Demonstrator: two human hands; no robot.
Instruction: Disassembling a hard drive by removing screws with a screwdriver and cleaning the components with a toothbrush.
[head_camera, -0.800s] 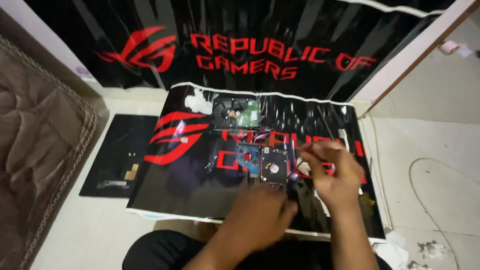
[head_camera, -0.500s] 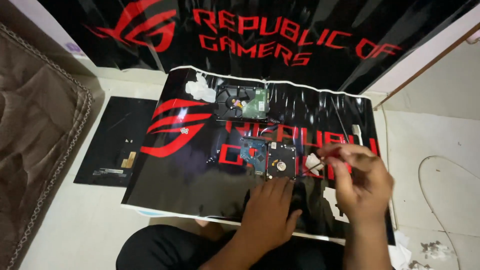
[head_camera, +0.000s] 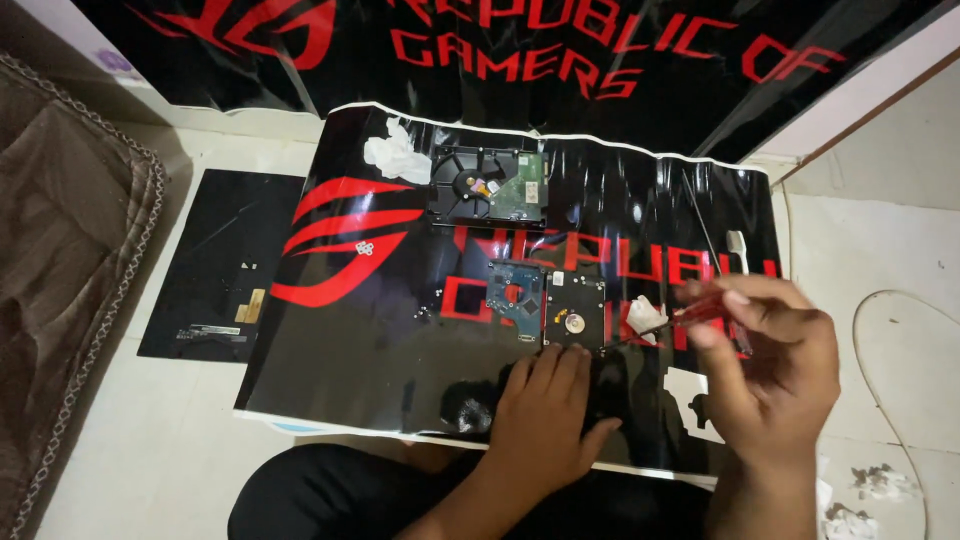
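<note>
Small hard drive (head_camera: 574, 316) at frame centre; left hand (head_camera: 545, 420) flat just below it, fingers together; right hand (head_camera: 770, 355) pinches red screwdriver (head_camera: 690, 315), tip pointing left toward drive.

Left hand (head_camera: 545, 420) now flat below small drive (head_camera: 574, 310).

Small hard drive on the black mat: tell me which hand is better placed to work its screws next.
Right, probably. The right hand already holds the red-handled screwdriver, its tip aimed toward the small hard drive. The left hand rests flat on the black mat just below the drive, empty.
</note>
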